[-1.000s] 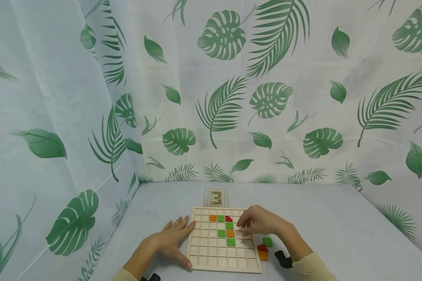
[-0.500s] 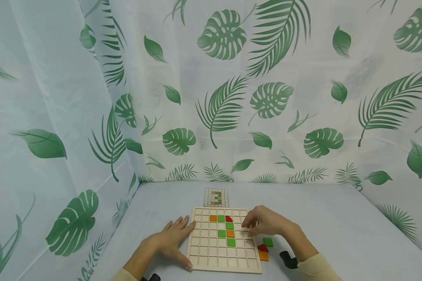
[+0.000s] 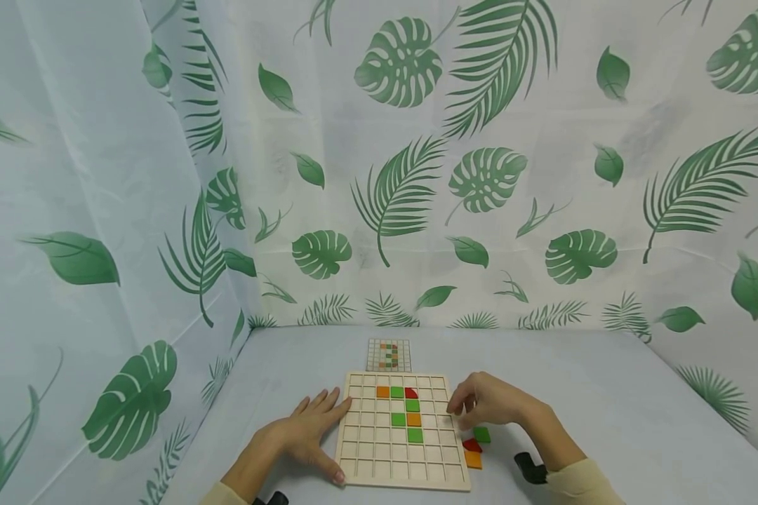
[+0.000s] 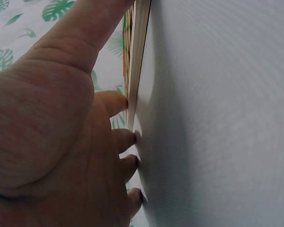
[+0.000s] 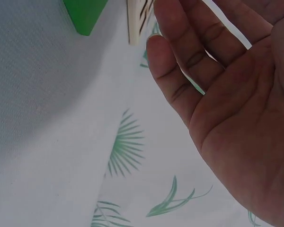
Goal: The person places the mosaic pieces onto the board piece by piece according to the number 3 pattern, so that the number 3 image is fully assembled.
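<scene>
Close at Hand

At lower centre, a left hand (image 3: pixel 306 431) spreads its fingers against the wooden board (image 3: pixel 373 452). At its right edge hovers the right hand (image 3: pixel 489 400), fingers loosely bent, no piece visible between them. Just below and right of those fingertips, a red tile (image 3: pixel 471 445), orange tile (image 3: pixel 473 460) and green tile (image 3: pixel 482 435) lie on the desk (image 3: pixel 581 393), nearer this hand.

Pale table (image 3: pixel 562 400) | wooden grid board (image 3: pixel 399 451) | pattern card (image 3: pixel 388 355) | loose tiles (image 3: pixel 473 459)
</scene>
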{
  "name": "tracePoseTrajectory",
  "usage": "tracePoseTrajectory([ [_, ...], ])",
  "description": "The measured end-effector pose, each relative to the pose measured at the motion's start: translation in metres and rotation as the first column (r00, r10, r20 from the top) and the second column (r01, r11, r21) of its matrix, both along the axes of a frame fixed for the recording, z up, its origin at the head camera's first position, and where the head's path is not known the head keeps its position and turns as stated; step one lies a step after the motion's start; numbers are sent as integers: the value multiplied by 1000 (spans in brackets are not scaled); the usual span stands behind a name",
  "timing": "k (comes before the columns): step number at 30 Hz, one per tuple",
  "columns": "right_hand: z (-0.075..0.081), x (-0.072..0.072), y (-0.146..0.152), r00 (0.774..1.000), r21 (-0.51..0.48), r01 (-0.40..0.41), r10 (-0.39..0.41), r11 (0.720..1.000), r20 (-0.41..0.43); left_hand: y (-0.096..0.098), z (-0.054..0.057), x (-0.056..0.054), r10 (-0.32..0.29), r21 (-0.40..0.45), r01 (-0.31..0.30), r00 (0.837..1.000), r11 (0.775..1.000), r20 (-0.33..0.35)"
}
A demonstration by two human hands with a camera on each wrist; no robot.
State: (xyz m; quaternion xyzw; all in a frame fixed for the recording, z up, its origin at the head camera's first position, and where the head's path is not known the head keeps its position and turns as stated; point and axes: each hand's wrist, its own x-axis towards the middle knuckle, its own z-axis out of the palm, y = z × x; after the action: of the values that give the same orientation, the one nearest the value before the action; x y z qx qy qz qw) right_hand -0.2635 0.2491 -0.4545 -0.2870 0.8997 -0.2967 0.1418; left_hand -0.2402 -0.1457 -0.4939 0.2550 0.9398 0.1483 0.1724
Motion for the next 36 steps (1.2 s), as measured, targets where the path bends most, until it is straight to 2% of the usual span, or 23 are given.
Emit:
tracePoseTrajectory([
  [13,3,4,4,998,3,-20,20,1000,54,0,-1,0,-7,-11,7,1000,1000,-3],
  [22,0,6,6,985,105,49,-65,993,158,1,3,2,-3,-6,3,1000,1000,-2],
  [36,-4,8,4,980,136,-1,-26,991,197,1,3,1,0,-12,0,1000,1000,-4],
])
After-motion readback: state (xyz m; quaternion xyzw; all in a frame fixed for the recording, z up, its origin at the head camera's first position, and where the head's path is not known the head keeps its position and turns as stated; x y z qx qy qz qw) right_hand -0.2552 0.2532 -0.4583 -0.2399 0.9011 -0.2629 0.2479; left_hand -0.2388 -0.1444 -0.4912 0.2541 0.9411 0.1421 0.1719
